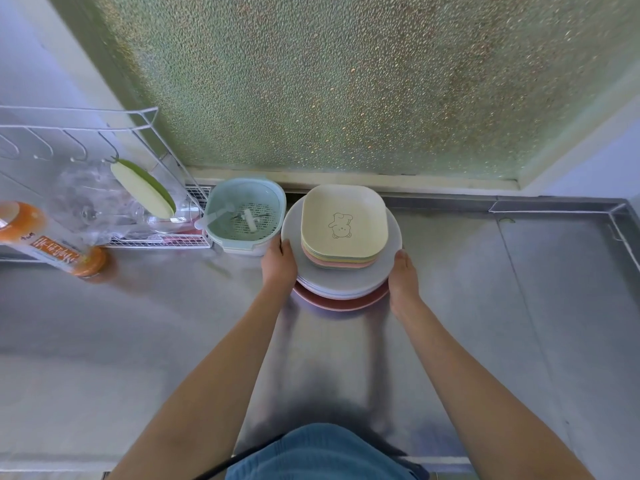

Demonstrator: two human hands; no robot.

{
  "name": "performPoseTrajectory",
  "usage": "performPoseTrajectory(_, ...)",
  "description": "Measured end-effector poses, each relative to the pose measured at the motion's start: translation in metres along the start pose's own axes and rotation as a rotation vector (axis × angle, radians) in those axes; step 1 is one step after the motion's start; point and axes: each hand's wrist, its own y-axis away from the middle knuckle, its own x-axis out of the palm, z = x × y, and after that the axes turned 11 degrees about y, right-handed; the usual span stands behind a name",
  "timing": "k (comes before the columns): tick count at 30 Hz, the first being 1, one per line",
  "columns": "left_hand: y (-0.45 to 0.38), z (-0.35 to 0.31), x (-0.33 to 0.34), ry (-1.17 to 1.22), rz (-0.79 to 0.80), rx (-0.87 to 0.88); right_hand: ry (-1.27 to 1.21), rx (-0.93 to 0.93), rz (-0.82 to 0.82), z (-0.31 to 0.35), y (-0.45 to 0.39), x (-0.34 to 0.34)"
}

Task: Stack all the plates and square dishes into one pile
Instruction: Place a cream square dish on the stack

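Observation:
One pile stands at the back of the steel counter. Its top is a stack of square dishes, the uppermost cream with a bear drawing, pastel ones under it. They rest on several round grey-white plates, with a pink plate at the bottom. My left hand grips the left rim of the round plates, thumb on top. My right hand holds the right rim the same way. The fingers of both hands are hidden under the plates.
A pale green strainer basket stands just left of the pile, almost touching it. Further left is a white wire rack with a hanging green-cream lid and plastic bags, and an orange bottle lies on the counter. The frosted window rises behind.

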Motion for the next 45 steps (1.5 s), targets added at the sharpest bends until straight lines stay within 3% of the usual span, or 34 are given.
performPoseTrajectory(9,0.005,-0.004,-0.007,-0.046,-0.009,0.010,0.229,-0.081,-0.031,0.008,0.008,-0.005)
performPoseTrajectory(13,0.031,-0.021,-0.013,-0.043,-0.171,0.149,0.147,-0.201,-0.235,0.025,0.044,0.004)
performPoseTrajectory(15,0.031,-0.038,-0.007,0.096,-0.092,0.122,0.086,-0.256,-0.252,0.030,0.075,0.021)
performPoseTrajectory(18,0.015,-0.058,0.005,0.236,0.158,0.004,0.033,-0.291,-0.120,0.023,0.106,0.044)
performPoseTrajectory(21,0.012,-0.061,0.009,0.232,0.255,0.057,0.010,-0.269,-0.016,0.024,0.106,0.049)
performPoseTrajectory(30,0.042,-0.038,-0.001,0.386,-0.077,0.077,-0.043,-0.153,-0.084,0.067,0.038,0.011)
performPoseTrajectory(33,0.025,-0.048,0.002,0.371,0.034,0.048,-0.150,-0.121,-0.179,0.054,0.074,0.019)
performPoseTrajectory(36,0.018,-0.051,0.014,0.320,0.185,-0.035,-0.181,-0.174,-0.097,0.048,0.102,0.031)
performPoseTrajectory(45,0.083,-0.038,0.023,0.407,-0.204,-0.080,-0.037,-0.234,-0.104,0.060,0.031,0.012)
